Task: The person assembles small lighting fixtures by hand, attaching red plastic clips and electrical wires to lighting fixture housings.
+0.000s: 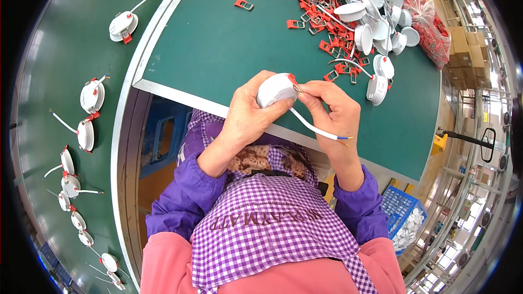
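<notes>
Over the near edge of the green table, my left hand (248, 106) is closed around a round white downlight (275, 90), its fingers and thumb on the rim. A white cable (310, 124) with bare-ended blue and brown wires hangs from the lamp, passing by my right hand (335, 110). The right thumb and forefinger pinch a red spring clip (295, 82) at the lamp's side; its metal part is mostly hidden by the fingertips. Beyond my hands lies a heap of loose red clips (332, 35) with metal loops.
Many white downlights (370, 11) are piled at the far right, beside a clear bag of red parts (427, 30). On the left, a green conveyor belt (81, 16) with a metal edge carries several lamps. A blue crate (403, 212) of white parts stands low right; cartons (468, 54) stack beyond.
</notes>
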Motion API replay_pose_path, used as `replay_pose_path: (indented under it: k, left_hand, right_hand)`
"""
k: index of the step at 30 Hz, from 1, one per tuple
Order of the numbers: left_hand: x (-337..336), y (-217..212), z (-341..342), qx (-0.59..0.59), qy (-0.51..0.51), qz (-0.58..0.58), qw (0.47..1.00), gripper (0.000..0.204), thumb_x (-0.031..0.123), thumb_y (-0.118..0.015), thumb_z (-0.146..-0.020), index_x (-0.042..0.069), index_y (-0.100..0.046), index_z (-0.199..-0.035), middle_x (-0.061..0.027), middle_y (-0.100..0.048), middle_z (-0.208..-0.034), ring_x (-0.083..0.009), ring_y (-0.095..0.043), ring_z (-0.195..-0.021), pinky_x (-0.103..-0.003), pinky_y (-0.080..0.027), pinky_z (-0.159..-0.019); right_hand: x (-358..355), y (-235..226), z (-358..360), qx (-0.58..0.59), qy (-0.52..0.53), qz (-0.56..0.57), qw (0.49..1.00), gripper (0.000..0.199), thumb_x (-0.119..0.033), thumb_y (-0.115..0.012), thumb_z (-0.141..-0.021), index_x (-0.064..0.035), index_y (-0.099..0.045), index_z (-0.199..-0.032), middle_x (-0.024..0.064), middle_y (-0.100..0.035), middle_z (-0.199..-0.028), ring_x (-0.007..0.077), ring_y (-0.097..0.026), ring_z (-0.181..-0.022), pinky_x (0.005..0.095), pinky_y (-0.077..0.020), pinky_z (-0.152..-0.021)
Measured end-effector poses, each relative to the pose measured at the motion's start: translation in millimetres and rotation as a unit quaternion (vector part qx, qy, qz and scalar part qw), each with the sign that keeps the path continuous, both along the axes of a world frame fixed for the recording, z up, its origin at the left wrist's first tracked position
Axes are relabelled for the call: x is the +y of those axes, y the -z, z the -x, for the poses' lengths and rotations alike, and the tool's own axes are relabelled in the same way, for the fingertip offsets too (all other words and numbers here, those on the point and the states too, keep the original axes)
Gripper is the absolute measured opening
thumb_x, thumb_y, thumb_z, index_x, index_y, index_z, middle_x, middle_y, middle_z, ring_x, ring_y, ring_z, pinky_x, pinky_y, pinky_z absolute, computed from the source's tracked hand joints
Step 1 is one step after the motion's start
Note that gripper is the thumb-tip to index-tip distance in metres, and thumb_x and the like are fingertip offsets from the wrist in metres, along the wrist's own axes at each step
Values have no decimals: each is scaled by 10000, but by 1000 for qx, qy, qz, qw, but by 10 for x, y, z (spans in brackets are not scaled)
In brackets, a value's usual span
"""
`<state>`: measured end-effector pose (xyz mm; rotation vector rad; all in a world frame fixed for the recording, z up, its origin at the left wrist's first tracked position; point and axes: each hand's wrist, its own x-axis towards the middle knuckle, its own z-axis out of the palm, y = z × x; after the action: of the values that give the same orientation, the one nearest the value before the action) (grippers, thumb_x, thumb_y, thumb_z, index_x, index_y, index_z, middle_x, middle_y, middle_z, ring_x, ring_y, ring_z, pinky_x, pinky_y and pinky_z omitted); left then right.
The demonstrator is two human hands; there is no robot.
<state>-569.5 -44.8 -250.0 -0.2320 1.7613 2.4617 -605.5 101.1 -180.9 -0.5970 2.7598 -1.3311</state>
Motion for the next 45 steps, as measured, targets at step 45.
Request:
replay_pose_path:
  k: [45]
  left_hand:
    - [-1419,231,63,-61,-260,38,963,419,108,-732,-805,49,-538,-1172,-25,-661,-886,-57,-598,-677,-173,-357,-472]
  right_hand:
    - [516,228,479,97,61,-212,970,174,-105,-701,-815,-2,-654,-947,108,-639,-868,208,-618,-677,317,-496,-630]
